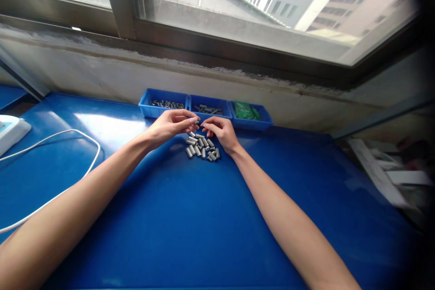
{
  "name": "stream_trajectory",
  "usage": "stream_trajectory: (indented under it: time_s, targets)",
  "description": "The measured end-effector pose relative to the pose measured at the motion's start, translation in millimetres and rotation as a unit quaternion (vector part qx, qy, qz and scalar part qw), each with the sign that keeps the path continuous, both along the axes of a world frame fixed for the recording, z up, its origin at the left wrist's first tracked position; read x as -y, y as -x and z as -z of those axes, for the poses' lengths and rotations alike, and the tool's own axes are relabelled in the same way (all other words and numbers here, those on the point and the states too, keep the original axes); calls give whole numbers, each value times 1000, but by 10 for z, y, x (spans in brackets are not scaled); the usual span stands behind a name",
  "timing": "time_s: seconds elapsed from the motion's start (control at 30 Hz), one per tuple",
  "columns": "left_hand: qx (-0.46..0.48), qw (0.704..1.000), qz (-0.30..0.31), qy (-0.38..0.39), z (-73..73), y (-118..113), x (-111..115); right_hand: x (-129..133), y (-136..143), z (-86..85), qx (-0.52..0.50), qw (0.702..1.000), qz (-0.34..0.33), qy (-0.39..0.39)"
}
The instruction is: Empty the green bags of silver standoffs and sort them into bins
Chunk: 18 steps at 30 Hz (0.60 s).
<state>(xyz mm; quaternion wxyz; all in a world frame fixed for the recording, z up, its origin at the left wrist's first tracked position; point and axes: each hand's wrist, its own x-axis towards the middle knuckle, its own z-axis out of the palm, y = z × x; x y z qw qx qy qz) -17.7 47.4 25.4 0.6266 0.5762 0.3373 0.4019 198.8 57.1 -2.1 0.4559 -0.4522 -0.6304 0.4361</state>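
Our left hand (171,123) pinches a metal piece (197,123), likely stiff, best held mid-length; whether our right hand (221,132) grips anything, we cannot tell.

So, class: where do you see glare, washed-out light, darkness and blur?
Head view: glare whitens the blue table left of the left hand; head view: the window is washed out at upper right; head view: blackness lines the right edge; head view: objects at far right are too blurred to name, while the metal pieces show clearer edges.
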Motion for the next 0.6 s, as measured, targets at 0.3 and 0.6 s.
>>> stream_trajectory:
  time_s: [0.3,0.6]
  targets:
    - [56,946,-315,-51,-27,28,-155,5,1,-7,-2,1000,-4,-1]
    - [83,912,-401,-23,-36,47,-179,-7,-6,19,-9,1000,-11,-6]
